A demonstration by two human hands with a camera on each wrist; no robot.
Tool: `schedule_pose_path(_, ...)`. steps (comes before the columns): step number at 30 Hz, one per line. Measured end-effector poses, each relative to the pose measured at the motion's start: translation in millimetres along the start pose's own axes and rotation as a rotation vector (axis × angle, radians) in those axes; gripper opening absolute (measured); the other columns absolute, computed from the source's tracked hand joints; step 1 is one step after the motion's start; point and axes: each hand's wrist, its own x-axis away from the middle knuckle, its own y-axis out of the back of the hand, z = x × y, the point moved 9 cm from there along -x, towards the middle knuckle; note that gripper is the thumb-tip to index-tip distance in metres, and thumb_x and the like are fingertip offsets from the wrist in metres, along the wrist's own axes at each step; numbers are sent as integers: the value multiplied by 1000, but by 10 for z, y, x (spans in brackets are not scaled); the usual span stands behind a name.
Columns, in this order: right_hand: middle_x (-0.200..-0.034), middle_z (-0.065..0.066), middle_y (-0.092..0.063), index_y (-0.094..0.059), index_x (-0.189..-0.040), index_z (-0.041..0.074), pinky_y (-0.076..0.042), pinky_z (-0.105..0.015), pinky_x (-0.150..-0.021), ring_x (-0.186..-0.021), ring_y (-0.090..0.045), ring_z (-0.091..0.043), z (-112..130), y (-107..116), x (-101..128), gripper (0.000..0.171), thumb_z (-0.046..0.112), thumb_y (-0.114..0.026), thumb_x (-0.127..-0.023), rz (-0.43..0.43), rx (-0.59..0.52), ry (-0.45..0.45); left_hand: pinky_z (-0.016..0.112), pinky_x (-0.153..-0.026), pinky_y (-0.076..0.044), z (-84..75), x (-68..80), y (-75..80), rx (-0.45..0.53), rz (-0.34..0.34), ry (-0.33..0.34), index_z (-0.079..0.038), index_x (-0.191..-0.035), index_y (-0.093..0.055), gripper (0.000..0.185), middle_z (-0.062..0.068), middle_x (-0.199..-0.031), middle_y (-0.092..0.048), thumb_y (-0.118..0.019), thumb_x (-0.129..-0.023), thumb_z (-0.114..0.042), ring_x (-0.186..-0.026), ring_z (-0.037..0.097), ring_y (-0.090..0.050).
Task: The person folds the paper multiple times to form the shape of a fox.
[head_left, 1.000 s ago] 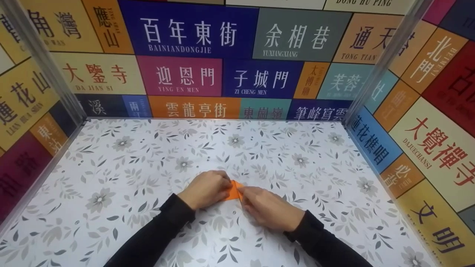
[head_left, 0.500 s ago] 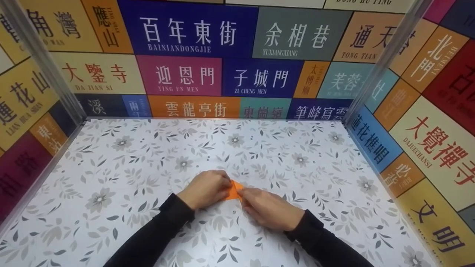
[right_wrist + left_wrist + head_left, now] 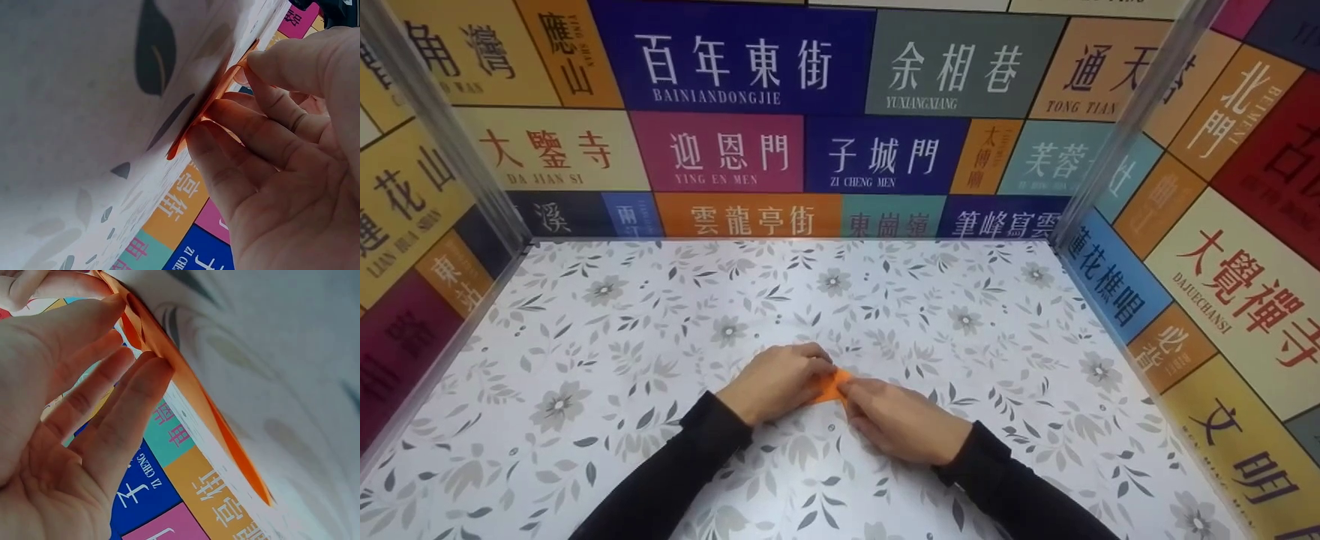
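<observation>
A small folded piece of orange paper (image 3: 830,387) lies on the patterned surface between my two hands, partly hidden by their fingers. My left hand (image 3: 780,381) holds its left side. In the left wrist view, thumb and fingertips sit against the paper (image 3: 194,385), whose layers gape slightly toward the lower end. From the other side my right hand (image 3: 904,420) pinches the right edge, thumb against forefinger. The right wrist view shows the other right fingertips right along the paper's edge (image 3: 179,147), low against the surface.
A white tabletop (image 3: 840,480) printed with grey flowers and leaves spreads around the hands. Upright panels with colourful Chinese place-name signs (image 3: 727,154) close off the back and both sides. Clear corner strips (image 3: 1087,172) join the panels. Dark sleeves cover both forearms.
The left forefinger has shifted right over the paper's upper corner, and less orange shows. The right fingertips have edged slightly left with the paper's edge. The head view has tilted a little.
</observation>
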Motion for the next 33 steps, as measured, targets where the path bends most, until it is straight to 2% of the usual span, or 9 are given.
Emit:
schedule_pose_path(10,-101,10,-56,-54,-138,4,-53,-26,-82,-88,-55,-5,-8,-23,-4,44,15,-66,-97,26,14,-18,38,-89,-55,-6,13,-53,-52,19,-14,-15,-118,-77,26,1,-114,-72,-75,-92,-20,-102,22,-69)
schedule_pose_path(16,-103,10,-56,-53,-141,4,-53,-28,-86,-92,-56,-5,-15,-28,-10,46,17,-66,-98,30,16,-27,39,-88,-56,-17,16,-44,-49,8,-15,-15,-118,-77,25,3,-114,-72,-73,-93,-20,-101,23,-70)
schedule_pose_path(18,-102,10,-57,-55,-138,5,-52,-27,-85,-90,-55,-4,-16,-29,-18,44,16,-67,-97,32,-3,-24,39,-88,-56,-20,20,-42,-50,8,-13,-15,-118,-76,25,3,-114,-72,-73,-93,-20,-101,23,-70)
schedule_pose_path(23,-96,14,-61,-63,-116,14,-52,-26,-81,-86,-58,-1,-46,-20,-43,24,18,-73,-94,56,-112,-22,40,-90,-55,-35,26,-43,-67,18,-10,-14,-118,-77,26,3,-116,-72,-73,-92,-17,-104,24,-69)
schedule_pose_path(26,-96,15,-67,-67,-114,14,-53,-28,-87,-89,-63,0,-97,37,-39,21,23,-71,-96,53,-178,-43,40,-91,-55,-45,25,-47,-75,22,-11,-13,-117,-77,25,4,-116,-72,-72,-93,-16,-105,24,-69)
schedule_pose_path(30,-103,9,-72,-70,-117,11,-55,-27,-85,-92,-67,-4,-260,217,-12,22,26,-65,-101,-17,-241,-131,40,-91,-55,-53,22,-44,-70,30,-4,-14,-118,-77,24,4,-115,-73,-71,-95,-19,-104,25,-69)
schedule_pose_path(33,-103,4,-73,-73,-109,16,-56,-25,-77,-91,-68,-7,-427,343,-2,13,23,-66,-100,-69,-273,-208,41,-93,-54,-46,23,-37,-67,41,9,-14,-119,-76,24,4,-116,-73,-70,-96,-20,-105,25,-69)
